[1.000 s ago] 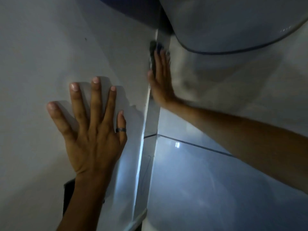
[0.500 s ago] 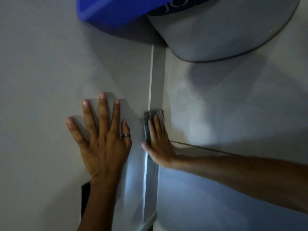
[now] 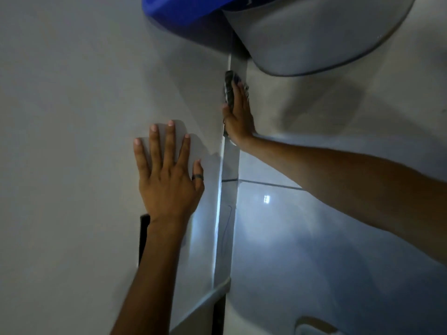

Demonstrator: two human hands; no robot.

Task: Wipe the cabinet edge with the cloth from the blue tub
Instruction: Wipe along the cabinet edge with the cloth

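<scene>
Your right hand [image 3: 238, 117] has its fingers [image 3: 238, 93] extended flat, pressing the cloth [image 3: 229, 89] against the cabinet edge [image 3: 229, 163]; nothing is pinched. The cloth looks soft, thin and light, so expect it to bunch or slide; hold it by palm pressure across its middle. Your left hand [image 3: 169, 180] lies open, fingers spread, braced on the cabinet panel [image 3: 84, 117] beside the edge. The blue tub [image 3: 181, 8] sits above.
</scene>
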